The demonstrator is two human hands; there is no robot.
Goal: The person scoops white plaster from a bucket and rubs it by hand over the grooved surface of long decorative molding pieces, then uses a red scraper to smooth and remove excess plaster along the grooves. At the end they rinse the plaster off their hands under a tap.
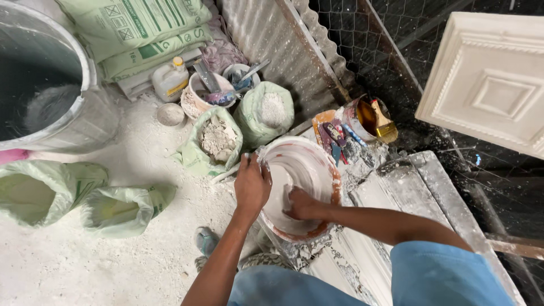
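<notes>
Head view, looking down on a plaster-dusted work spot. A round basin (300, 187) coated in white plaster sits tilted on the edge of a white-crusted mould slab (396, 192), just in front of the person.

Left hand (252, 184) is clamped on the basin's near-left rim, fingers curled over the edge, wrist straight, forearm coming up from lower frame. Looks like a bracing grip, keeping the bowl from turning or sliding.

Right hand (303, 205) is down inside the basin, fingers pressed against the wet white inner wall, palm down. Forearm runs in from the right, elbow bent, blue sleeve at the bottom. Whether it closes on anything I cannot tell; it looks like flat contact, nothing gripped. The hands are apart, one on the rim, one inside.

Around them:
- open green sack of lumpy plaster chunks (218, 139), touching the basin's left side, within easy reach
- second green sack of white powder (272, 110) just behind it
- tin with a brush (371, 119) near the basin's far right
- large grey drum (45, 79) upper left, well apart
- white moulded panel (487, 79) upper right
- floor (85, 266) covered in white powder
</notes>
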